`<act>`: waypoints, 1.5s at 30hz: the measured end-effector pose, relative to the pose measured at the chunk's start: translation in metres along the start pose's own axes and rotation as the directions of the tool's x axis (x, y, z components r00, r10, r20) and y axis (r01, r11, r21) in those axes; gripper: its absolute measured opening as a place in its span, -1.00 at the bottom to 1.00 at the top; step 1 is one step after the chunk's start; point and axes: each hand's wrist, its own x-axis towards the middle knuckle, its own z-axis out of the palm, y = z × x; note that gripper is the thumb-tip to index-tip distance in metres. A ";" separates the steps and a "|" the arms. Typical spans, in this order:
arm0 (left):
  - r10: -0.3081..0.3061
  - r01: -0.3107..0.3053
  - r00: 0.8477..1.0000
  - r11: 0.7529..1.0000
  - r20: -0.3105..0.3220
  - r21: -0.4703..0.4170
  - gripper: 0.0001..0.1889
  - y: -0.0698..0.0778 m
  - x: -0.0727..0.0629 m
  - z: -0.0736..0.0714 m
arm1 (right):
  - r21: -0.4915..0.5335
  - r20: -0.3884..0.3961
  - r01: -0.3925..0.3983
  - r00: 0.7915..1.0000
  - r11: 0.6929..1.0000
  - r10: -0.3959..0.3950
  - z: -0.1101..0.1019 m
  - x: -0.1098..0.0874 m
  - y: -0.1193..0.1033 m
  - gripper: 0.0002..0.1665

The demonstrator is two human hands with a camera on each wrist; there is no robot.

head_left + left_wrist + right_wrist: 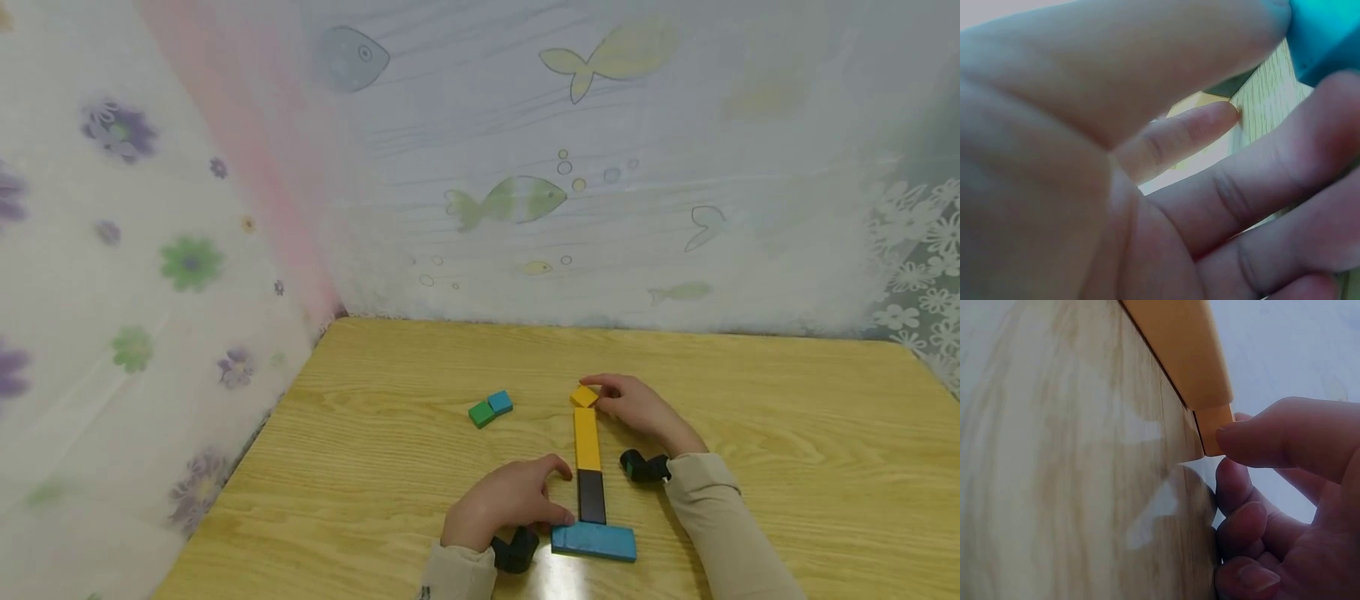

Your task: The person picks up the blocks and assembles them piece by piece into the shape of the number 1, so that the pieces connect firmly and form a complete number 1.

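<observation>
A column of flat blocks lies on the wooden table: a small yellow block (584, 397) turned cornerwise at the far end, a long yellow block (587, 439), a black block (592, 497), and a blue block (593, 542) set crosswise at the near end. My right hand (641, 410) pinches the small yellow block between thumb and forefinger, as the right wrist view shows from the side. Left of the column, my left hand (507, 498) has its thumb touching the blue block's left end, its fingers loosely bent around air beside the black block.
Up and left of the column, a small green block (482, 414) and a small blue block (500, 403) lie corner to corner. Patterned sheets with fish and flowers hang behind the table (390, 367) and along its left edge. Black wrist cameras sit under both wrists.
</observation>
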 end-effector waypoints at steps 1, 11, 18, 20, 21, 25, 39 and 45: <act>0.000 0.000 1.000 1.000 -0.002 0.000 -0.56 0.000 0.000 0.000 | 0.001 -0.002 0.000 1.000 1.000 0.000 0.000 0.000 0.000 -0.54; -0.004 0.004 1.000 1.000 0.006 -0.019 -0.58 -0.003 0.001 0.001 | 0.015 -0.003 -0.011 1.000 1.000 0.011 0.001 -0.001 0.000 -0.56; -0.006 0.006 1.000 0.998 -0.007 -0.068 -0.62 -0.003 0.001 0.001 | 0.030 -0.007 -0.007 1.000 1.000 0.007 0.000 0.000 0.001 -0.57; -0.012 0.010 1.000 0.997 -0.018 -0.077 -0.64 -0.004 0.001 0.001 | 0.036 -0.007 -0.011 1.000 0.999 0.011 0.001 0.000 0.001 -0.58; -0.017 0.015 0.999 0.997 -0.029 -0.079 -0.65 -0.005 0.000 0.001 | 0.037 -0.008 -0.012 1.000 0.999 0.012 0.001 -0.001 0.001 -0.58; -0.042 0.036 0.995 0.997 -0.090 -0.065 -0.67 -0.007 -0.001 -0.001 | 0.040 -0.012 -0.017 1.000 0.999 0.018 0.001 -0.001 0.003 -0.59; -0.028 0.069 0.930 0.993 -0.367 0.098 -0.81 -0.029 0.000 -0.016 | 0.056 -0.016 -0.013 1.000 0.998 0.014 0.002 0.000 0.007 -0.58; -0.115 0.133 0.736 0.991 -0.667 -0.023 -0.85 -0.044 0.007 -0.022 | 0.053 -0.023 -0.001 1.000 0.999 0.002 0.001 -0.001 0.006 -0.58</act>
